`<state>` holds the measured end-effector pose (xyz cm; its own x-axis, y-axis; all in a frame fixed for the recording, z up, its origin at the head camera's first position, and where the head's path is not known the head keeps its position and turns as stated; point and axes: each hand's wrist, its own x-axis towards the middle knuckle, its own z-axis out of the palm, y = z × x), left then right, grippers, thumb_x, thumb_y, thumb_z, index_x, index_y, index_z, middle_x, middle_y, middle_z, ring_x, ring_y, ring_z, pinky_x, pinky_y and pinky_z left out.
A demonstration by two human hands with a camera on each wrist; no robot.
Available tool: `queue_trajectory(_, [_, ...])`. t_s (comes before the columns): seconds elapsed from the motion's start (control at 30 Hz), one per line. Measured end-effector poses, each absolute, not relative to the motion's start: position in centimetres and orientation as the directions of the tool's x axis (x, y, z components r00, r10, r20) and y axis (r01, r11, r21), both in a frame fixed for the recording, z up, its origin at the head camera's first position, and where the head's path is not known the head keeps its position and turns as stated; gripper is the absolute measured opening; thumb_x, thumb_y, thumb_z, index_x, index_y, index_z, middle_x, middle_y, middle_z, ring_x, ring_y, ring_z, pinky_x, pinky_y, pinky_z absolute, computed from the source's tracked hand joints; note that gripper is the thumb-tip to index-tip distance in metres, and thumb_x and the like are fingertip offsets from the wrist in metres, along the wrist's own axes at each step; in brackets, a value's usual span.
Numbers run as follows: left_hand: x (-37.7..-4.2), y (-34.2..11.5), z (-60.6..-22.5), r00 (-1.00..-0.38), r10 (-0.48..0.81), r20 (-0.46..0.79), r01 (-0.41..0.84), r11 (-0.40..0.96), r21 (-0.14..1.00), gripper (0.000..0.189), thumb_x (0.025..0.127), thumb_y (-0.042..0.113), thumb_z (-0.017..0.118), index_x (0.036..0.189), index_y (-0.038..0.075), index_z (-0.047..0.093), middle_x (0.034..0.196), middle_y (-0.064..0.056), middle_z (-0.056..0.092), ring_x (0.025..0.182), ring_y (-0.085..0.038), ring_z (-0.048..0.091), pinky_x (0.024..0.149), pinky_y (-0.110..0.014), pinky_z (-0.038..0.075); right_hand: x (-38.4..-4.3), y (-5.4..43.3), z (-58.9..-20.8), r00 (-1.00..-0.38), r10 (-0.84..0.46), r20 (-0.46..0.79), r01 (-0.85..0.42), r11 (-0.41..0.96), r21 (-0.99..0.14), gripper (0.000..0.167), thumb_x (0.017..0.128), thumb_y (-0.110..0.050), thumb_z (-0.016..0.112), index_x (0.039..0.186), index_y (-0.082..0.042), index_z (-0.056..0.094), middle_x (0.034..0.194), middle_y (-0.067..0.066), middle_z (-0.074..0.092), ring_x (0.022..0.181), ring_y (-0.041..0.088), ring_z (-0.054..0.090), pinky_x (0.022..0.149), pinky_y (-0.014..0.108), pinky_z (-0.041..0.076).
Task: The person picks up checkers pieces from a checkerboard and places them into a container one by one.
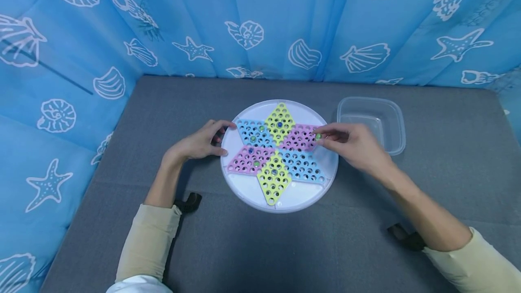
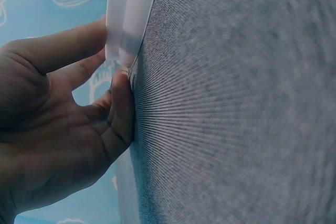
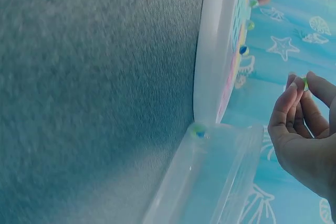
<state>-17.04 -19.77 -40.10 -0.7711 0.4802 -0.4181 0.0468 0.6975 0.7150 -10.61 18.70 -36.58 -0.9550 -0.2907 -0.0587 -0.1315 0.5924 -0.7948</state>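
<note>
A round white Chinese checkers board (image 1: 299, 200) with a pink, blue and yellow star lies on the table. Several green and blue marbles sit in its holes, such as the blue marble (image 1: 280, 125) near the far tip. My left hand (image 1: 199, 141) rests against the board's left rim, thumb and index finger spread apart; its other fingers bend low beside the edge in the left wrist view. Above the pink section at the right, my right hand (image 1: 358, 146) pinches a green marble (image 1: 318, 136) between thumb and fingertips. That marble (image 3: 305, 83) also shows in the right wrist view.
A clear plastic container (image 1: 399, 125) stands right of the board, behind my right hand. In the right wrist view a green and blue marble (image 3: 199, 132) shows through its wall. Grey cloth covers the table (image 1: 244, 248); a blue shell-print curtain (image 1: 171, 26) hangs behind it.
</note>
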Motion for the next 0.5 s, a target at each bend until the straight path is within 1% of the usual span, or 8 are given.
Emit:
queue_trajectory(0.3, [-17.0, -19.7, -40.0, -0.771, 0.486, -0.411, 0.058, 0.697, 0.715, 0.073, 0.085, 0.008, 0.075, 0.149, 0.015, 0.039, 0.132, -0.019, 0.035, 0.114, -0.034, 0.042, 0.097, -0.051, 0.038, -10.9, 20.0, -35.9, -0.962, -0.272, 0.009, -0.170, 0.577, -0.799, 0.028, 0.093, -0.020, 0.070, 0.117, -0.004, 0.070, 0.100, 0.009, 0.070, 0.088, 0.016, 0.064, 0.075, 0.015, 0.049])
queue_trajectory(0.5, [-16.9, -19.7, -40.0, -0.772, 0.490, -0.405, 0.063, 0.693, 0.718, 0.074, 0.084, 0.008, 0.075, 0.148, 0.015, 0.040, 0.132, -0.019, 0.035, 0.114, -0.035, 0.043, 0.097, -0.051, 0.038, -11.0, 20.8, -35.8, -0.975, -0.220, -0.016, -0.123, 0.602, -0.789, 0.029, 0.093, -0.019, 0.070, 0.120, -0.007, 0.069, 0.107, 0.009, 0.070, 0.089, 0.013, 0.064, 0.075, 0.016, 0.049])
